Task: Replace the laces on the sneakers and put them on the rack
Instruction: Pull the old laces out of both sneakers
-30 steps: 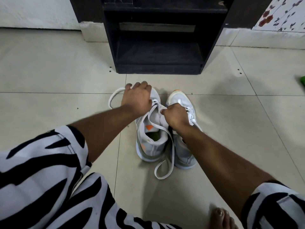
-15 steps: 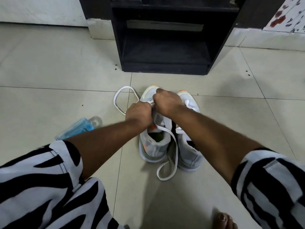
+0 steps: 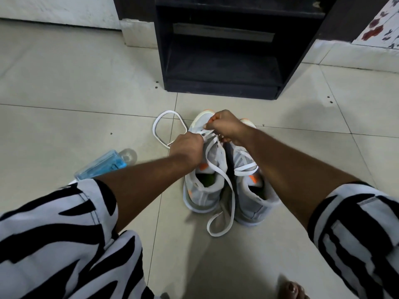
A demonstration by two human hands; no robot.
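Two grey sneakers with orange accents stand side by side on the tiled floor, heels toward me: the left sneaker (image 3: 204, 190) and the right sneaker (image 3: 252, 199). A white lace (image 3: 224, 180) runs through the left sneaker's eyelets; one end loops on the floor at the left, the other trails past the heels. My left hand (image 3: 186, 147) is closed on the lace at the left sneaker's upper. My right hand (image 3: 226, 126) pinches the lace over the toe end of the same sneaker. A black rack (image 3: 220, 87) stands open behind the shoes.
A clear blue bottle (image 3: 103, 165) lies on the floor left of my left forearm. My striped sleeves and knee fill the lower corners. My bare toes (image 3: 291, 290) show at the bottom edge. A floral cloth (image 3: 380, 29) sits at the upper right.
My right hand moved from the gap between the shoes forward to the left sneaker's toe end. My left hand drew back onto the lace. The view shifted, and the blue bottle came into sight.
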